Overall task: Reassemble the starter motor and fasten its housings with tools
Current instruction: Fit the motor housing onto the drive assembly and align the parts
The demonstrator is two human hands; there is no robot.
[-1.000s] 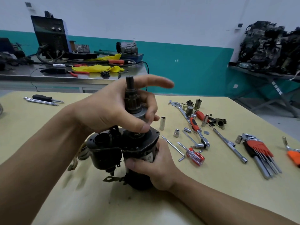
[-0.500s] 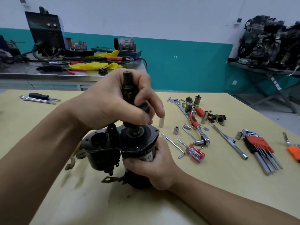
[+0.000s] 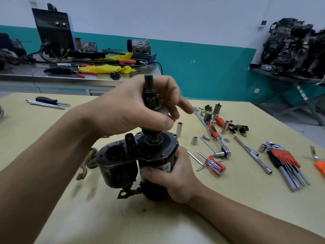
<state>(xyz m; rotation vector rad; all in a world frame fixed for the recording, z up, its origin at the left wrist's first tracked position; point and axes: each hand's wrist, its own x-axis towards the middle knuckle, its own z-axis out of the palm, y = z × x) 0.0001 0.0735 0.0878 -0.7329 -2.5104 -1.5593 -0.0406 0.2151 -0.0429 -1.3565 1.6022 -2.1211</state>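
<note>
the starter motor (image 3: 156, 155) stands upright on the yellow table (image 3: 123, 219), with its solenoid (image 3: 116, 168) on the left side. the right hand (image 3: 173, 175) wraps the body, i'd say to stop it tipping. the left hand (image 3: 126, 113) curls around the pinion drive (image 3: 151, 97) sticking up from the top, likely seating it. a ratchet (image 3: 220, 140) and hex keys (image 3: 284, 161) lie nearby.

We see the left grip (image 3: 126, 110), raised on a forearm reaching in from the lower left, curl thumb and fingers round the pinion shaft (image 3: 149, 92), while the right grip (image 3: 175, 175), on a forearm from the lower right, wraps the motor body (image 3: 158, 152) below it, thumb in front.
</note>
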